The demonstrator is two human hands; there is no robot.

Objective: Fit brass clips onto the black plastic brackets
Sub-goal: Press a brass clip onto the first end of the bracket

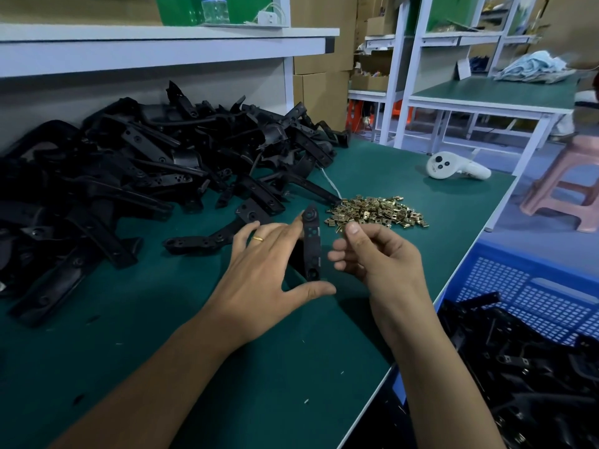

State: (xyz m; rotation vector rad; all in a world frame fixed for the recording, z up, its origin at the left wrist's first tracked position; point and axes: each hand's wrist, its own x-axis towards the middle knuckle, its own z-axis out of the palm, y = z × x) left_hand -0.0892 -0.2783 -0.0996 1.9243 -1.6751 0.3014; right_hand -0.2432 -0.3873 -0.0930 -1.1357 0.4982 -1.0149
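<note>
Bracket point(311, 244) stands almost upright above the table point(227, 351), its long axis running from the round eye at the top, toward the far edge, down to the end nearest me. I have it propped in my left hand point(269, 273): the forefinger rests against its upper part and the thumb lies under its lower end, the other fingers spread and fairly straight. My right hand point(372, 254) sits just beside it on the right, fingers curled and thumb and forefinger drawn together as if pinching a brass clip; I cannot make out the clip itself. So the right hand is the nearer one to the bracket's right-hand edge, and I judge the clip must go on sideways, from right to left. The pile of brass clips point(377, 212) lies just beyond the right hand, toward the table's right edge. The heap of black brackets point(146, 163) fills the far left of the table, and a blue crate point(525, 286) with more brackets stands off the right edge.
</note>
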